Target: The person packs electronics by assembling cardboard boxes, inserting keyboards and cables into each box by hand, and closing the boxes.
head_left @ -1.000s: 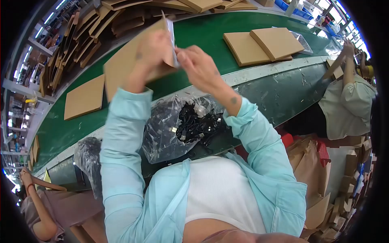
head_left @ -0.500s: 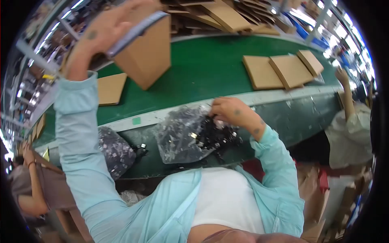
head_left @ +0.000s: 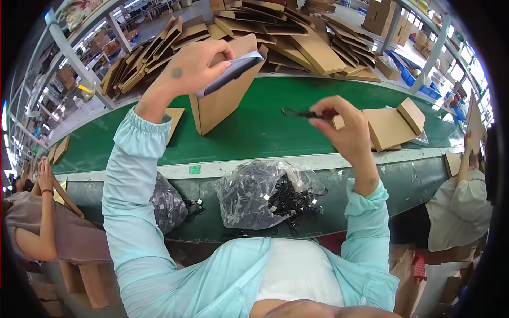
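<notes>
My left hand (head_left: 199, 69) pinches the top of an upright brown cardboard box (head_left: 228, 103), which has a grey-white item showing at its open edge. Over the green belt, my right hand (head_left: 342, 124) holds a small black cable (head_left: 300, 113) between thumb and fingers, apart from the box. Below, a clear plastic bag (head_left: 241, 199) lies open with black cables (head_left: 291, 199) spilling from its right side. A second bag of cables (head_left: 168, 204) sits beside my left sleeve.
Flat boxes (head_left: 389, 127) lie on the green belt (head_left: 275, 140) at the right. Many folded cartons (head_left: 297, 45) are piled behind it. Co-workers sit at the left (head_left: 32, 228) and right (head_left: 461, 206).
My right hand has gone from the box down to the cable bag, then up over the belt with a cable. My left hand has shifted the box, now upright.
</notes>
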The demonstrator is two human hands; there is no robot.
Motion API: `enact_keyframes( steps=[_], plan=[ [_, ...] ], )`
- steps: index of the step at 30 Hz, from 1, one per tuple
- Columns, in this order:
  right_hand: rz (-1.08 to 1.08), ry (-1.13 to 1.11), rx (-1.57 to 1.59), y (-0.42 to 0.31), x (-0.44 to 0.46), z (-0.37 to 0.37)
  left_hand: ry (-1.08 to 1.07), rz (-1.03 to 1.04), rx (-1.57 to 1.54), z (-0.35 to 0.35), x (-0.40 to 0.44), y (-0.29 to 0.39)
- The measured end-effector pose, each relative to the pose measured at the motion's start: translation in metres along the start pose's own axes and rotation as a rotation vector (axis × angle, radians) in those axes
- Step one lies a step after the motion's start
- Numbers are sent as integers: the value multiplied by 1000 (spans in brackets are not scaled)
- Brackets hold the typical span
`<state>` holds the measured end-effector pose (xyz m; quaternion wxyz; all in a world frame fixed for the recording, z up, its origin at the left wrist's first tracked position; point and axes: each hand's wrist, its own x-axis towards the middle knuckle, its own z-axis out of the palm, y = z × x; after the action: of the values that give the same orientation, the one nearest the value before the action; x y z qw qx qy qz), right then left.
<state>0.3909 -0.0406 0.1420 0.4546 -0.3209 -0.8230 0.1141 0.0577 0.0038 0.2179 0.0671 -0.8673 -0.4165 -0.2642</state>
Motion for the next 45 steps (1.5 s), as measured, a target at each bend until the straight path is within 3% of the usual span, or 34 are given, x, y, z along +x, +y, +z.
enact_keyframes(
  steps=[2, 5, 8, 11, 17, 20, 23, 25, 27, 28, 29, 30, 32, 35, 36, 38, 39, 41, 45],
  plan=[
    [-114, 143, -4, -13, 19, 15, -17, -14, -43, 1, -2, 7],
    [-463, 292, -198, -14, 52, 41, -11, -73, -24, 6, -3, 18],
    [-592, 247, -237, -9, 73, 60, 30, -29, 22, 11, -4, 18],
    [-636, 155, -280, -4, 81, 73, 23, -59, 24, 13, -6, 21],
    [-399, 133, -227, 2, 76, 99, 54, -89, 33, 18, -8, 21],
    [-521, 127, -220, 8, 76, 105, 42, -144, 88, 16, -10, 27],
    [-500, 165, -204, 7, 72, 105, 19, -230, 131, 13, -10, 37],
    [-337, 243, -128, 13, 60, 107, 48, -180, 106, 18, -10, 38],
    [56, 270, 92, 19, 35, 115, 37, -97, 80, 29, -12, 37],
    [417, -2, 306, 23, 27, 113, -20, -42, 35, 34, -11, 44],
    [590, -120, 944, 32, 15, 123, -81, 8, -8, 42, -12, 56],
    [661, -116, 1176, 38, 9, 136, -148, -6, -18, 54, -10, 72],
    [648, -123, 1250, 45, 1, 135, -184, -1, 32, 84, -9, 87],
    [812, -431, 763, 87, -14, 133, -348, -186, 78, 151, -5, 64],
    [636, -522, 236, 90, -19, 121, -399, -227, 92, 184, -9, 41],
    [370, -358, 81, 111, -46, 101, -594, -409, 203, 238, -12, 4],
    [239, -282, 5, 120, -61, 90, -590, -420, 254, 241, -16, 4],
    [338, -227, -128, 118, -81, 42, -560, -417, 329, 250, -28, 0],
    [327, -68, -933, 155, -120, -5, -443, -275, 349, 269, -15, -12]
  ],
)
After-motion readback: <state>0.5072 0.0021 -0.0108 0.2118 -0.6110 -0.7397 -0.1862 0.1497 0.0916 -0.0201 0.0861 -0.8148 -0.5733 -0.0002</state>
